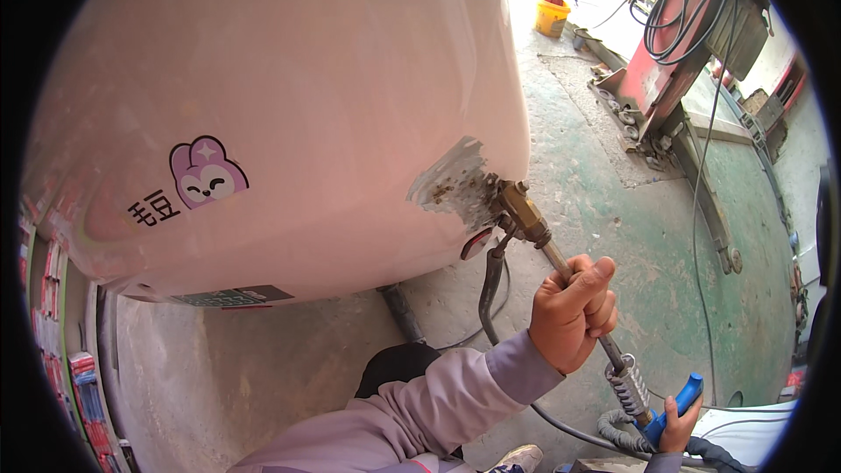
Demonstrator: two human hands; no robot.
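My left hand [574, 315] is closed in a fist round the metal rod of a dent puller [618, 355]. My right hand [680, 425] grips the puller's blue handle [690, 396] at the lower right; only part of that hand shows. A coil spring sits on the rod between my hands. The puller's brass head [522, 212] is up against a bared, scraped metal patch [451, 182] on a pale pink car body panel [333, 79]. Whether its tip is fixed to the metal I cannot tell. A black cable [489, 293] hangs from the head.
A red lift post [667, 57] with looped cables stands at the upper right, its long metal arm [705, 188] low over the floor. Behind it is a yellow bucket [552, 16]. Packed shelves [54, 298] line the left edge. Cables trail across the worn green-grey floor.
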